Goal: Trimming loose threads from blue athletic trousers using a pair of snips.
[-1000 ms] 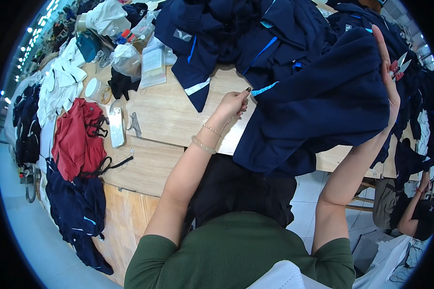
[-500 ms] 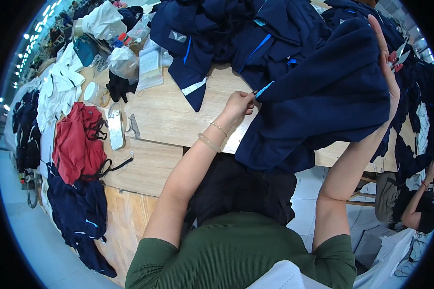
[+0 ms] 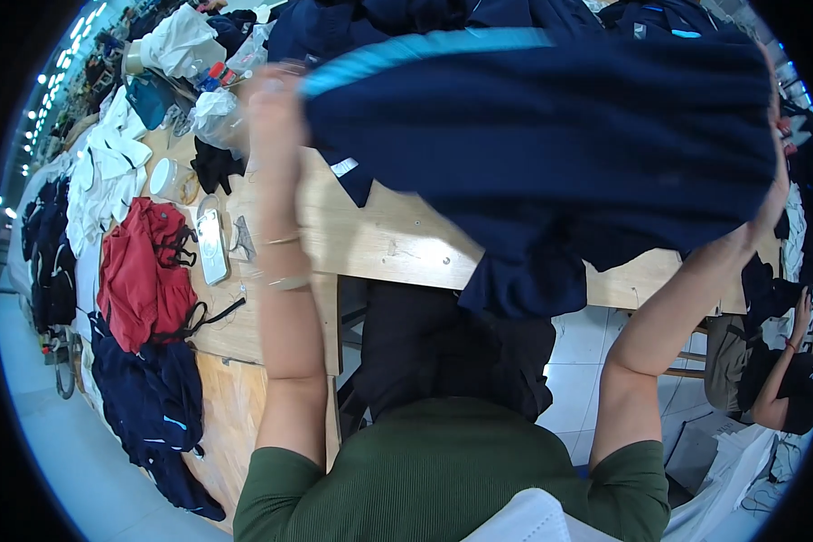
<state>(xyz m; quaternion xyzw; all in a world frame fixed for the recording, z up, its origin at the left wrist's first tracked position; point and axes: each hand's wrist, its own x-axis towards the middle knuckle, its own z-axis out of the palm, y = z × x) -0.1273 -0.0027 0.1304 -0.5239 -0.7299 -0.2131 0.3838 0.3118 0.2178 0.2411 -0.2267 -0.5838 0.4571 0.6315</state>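
A navy garment piece (image 3: 551, 135) with a light blue strip along its far edge is spread in the air between my hands above the table. My left hand (image 3: 275, 95), smeared by motion, holds its left end beside the light blue strip. My right hand (image 3: 775, 172) is at the garment's right end, mostly hidden behind the cloth, and holds it there. Red-handled snips (image 3: 790, 129), partly hidden, show just beyond the right hand. The lower part of the garment hangs over the table's near edge.
More navy garments (image 3: 370, 23) are heaped at the back of the wooden table (image 3: 388, 230). To the left lie a phone (image 3: 211, 244), a red garment (image 3: 146, 271), a plastic jar (image 3: 173, 180) and white cloth (image 3: 104, 172). At the far right a person's arm (image 3: 781, 370) shows.
My left hand has moved left and away from me, drawing the garment's edge out so the light blue strip is stretched long. The right hand has shifted slightly right and lower.
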